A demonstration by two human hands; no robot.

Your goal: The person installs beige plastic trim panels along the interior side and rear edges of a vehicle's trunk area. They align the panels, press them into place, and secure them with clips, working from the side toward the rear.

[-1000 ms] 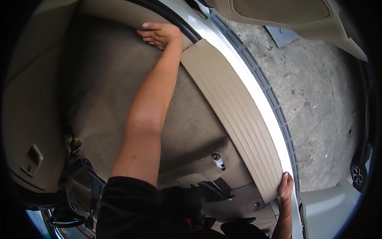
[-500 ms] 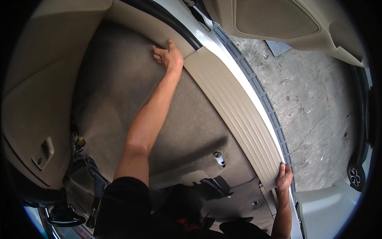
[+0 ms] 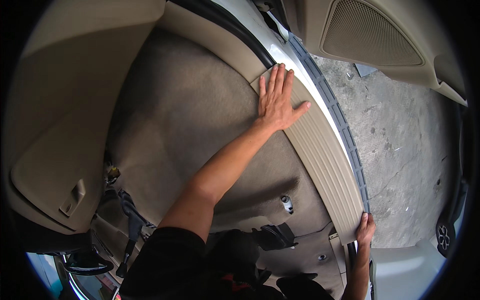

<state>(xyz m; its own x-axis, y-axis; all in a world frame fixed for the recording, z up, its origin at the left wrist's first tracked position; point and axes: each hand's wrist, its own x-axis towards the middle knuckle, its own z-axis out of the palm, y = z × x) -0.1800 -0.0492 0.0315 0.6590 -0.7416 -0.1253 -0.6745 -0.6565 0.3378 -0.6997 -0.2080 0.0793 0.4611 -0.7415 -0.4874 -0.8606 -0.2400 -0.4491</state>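
A long beige ribbed door sill trim (image 3: 320,162) lies along the door opening of a car. My left hand (image 3: 280,102) rests flat on its far end, fingers spread, beside the joint with the beige side panel (image 3: 212,42). At the near end my right hand (image 3: 366,230) grips the trim's outer corner, the thumb side up; its other fingers are mostly hidden. Left of the trim, worn grey-brown carpet (image 3: 195,115) covers the car floor. A black rubber door seal (image 3: 227,25) runs up to the trim's far end.
The open door's beige panel with its speaker grille (image 3: 372,35) hangs at the upper right. A dark ribbed step (image 3: 332,102) follows the white body edge, with concrete ground (image 3: 400,135) beyond. Bolt fittings (image 3: 286,204) and a black bracket (image 3: 275,235) show in the carpet.
My left hand has moved right, from the side panel's inner edge onto the trim's far end, and now lies flat. My right hand keeps its place at the near end. The view has shifted slightly.
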